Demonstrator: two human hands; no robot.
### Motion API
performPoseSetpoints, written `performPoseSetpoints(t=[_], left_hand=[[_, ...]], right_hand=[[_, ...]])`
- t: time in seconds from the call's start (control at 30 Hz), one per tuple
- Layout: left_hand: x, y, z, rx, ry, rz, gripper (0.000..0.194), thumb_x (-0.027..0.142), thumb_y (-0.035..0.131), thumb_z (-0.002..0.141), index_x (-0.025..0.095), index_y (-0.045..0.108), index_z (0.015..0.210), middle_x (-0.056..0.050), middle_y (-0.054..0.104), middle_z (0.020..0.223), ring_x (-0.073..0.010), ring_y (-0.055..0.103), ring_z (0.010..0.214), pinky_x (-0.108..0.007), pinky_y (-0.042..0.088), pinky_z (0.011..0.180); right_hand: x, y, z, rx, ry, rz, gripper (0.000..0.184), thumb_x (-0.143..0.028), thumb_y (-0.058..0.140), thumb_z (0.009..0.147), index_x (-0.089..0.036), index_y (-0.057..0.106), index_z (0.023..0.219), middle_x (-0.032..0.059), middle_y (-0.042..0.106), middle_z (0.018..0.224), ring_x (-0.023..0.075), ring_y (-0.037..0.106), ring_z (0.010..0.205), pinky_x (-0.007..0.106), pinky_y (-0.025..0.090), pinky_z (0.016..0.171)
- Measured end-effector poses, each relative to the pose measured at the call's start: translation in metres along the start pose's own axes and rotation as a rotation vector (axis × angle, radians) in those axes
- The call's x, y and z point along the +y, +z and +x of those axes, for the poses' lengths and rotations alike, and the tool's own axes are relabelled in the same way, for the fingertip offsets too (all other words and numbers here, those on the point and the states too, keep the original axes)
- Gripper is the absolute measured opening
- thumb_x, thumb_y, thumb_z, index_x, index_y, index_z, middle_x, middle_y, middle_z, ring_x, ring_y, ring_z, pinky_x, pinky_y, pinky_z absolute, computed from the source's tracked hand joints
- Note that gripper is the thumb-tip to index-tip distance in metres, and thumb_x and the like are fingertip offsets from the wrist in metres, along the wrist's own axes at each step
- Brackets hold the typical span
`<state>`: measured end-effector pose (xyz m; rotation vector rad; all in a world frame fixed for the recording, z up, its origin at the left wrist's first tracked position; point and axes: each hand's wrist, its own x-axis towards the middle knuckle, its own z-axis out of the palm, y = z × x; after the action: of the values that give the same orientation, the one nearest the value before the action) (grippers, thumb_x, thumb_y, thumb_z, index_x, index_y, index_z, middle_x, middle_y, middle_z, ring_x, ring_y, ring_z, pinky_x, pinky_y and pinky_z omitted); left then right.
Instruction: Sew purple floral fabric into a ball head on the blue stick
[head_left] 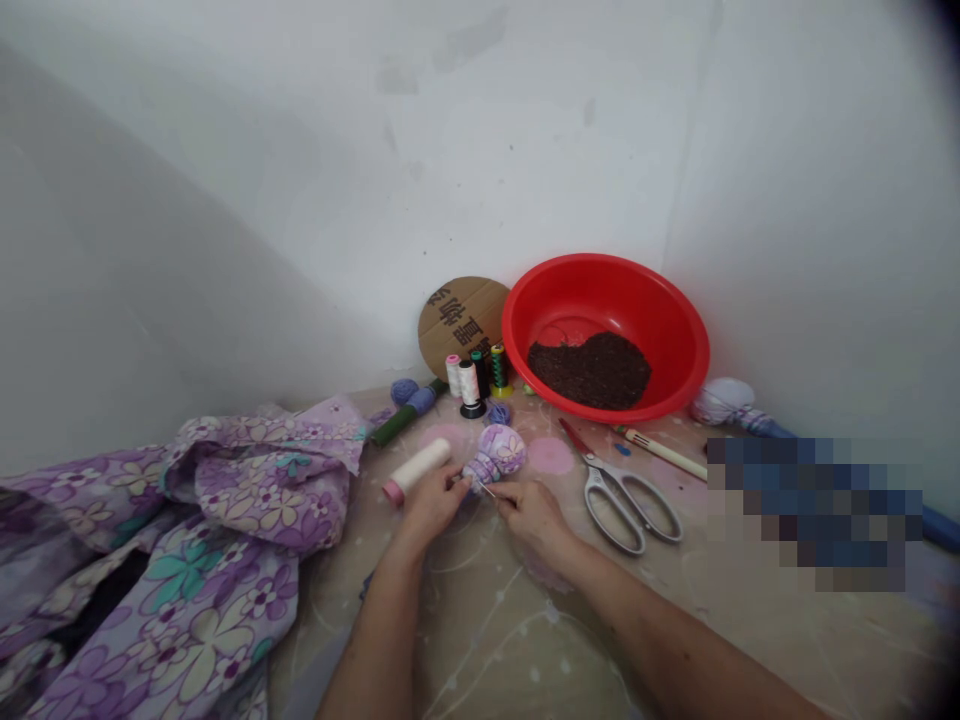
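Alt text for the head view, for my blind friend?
The left hand holds a floral bundle while the right hand pinches a thin object at its gathered end. Scissors lie to the right, patterned cloth to the left; behind is a red basin of dark material.

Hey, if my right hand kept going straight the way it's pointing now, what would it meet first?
Most likely the wrapped neck of the small floral bundle, just ahead of your right hand; the gap is hard to judge from this view.
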<state>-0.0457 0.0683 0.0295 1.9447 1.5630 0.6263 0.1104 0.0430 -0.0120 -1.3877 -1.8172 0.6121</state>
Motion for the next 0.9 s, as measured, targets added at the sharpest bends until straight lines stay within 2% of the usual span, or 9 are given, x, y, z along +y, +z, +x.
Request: performPoseSetpoints(t=[0.3,0.67,0.9], left_hand=[[-0.0034,0.0036,0.0017,0.015,0.028,-0.030,0.038,0.038,0.044,0.072,0.014,0.064,0.095,-0.004,0.066,0.081,-0.0183,0.056,0.075,-0.025,0.041,0.066],[-0.0050,0.0074,0.0024,0.023,0.017,-0.071,0.038,0.039,0.044,0.071,0.013,0.064,0.091,-0.005,0.065,0.076,-0.0183,0.055,0.072,-0.025,0.040,0.063],[-0.0026,0.0069,0.0023,0.010,0.035,-0.024,0.038,0.038,0.042,0.073,0.013,0.065,0.089,-0.005,0.065,0.077,-0.0192,0.055,0.073,-0.026,0.040,0.065]], right_hand=[[0.0005,0.0042,-0.0005,0.022,0.036,-0.001,0.030,-0.020,0.046,0.072,-0.022,0.064,0.097,0.0040,0.067,0.090,0.0196,0.061,0.079,0.028,0.043,0.068],[-0.0018,0.0051,-0.0007,0.043,0.063,-0.039,0.027,-0.022,0.045,0.074,-0.021,0.063,0.094,0.0033,0.067,0.082,0.0181,0.059,0.073,0.026,0.041,0.064],[-0.0022,0.0077,-0.0003,0.059,0.074,-0.042,0.024,-0.023,0.044,0.074,-0.021,0.063,0.089,0.0026,0.066,0.076,0.0163,0.058,0.066,0.024,0.039,0.058]])
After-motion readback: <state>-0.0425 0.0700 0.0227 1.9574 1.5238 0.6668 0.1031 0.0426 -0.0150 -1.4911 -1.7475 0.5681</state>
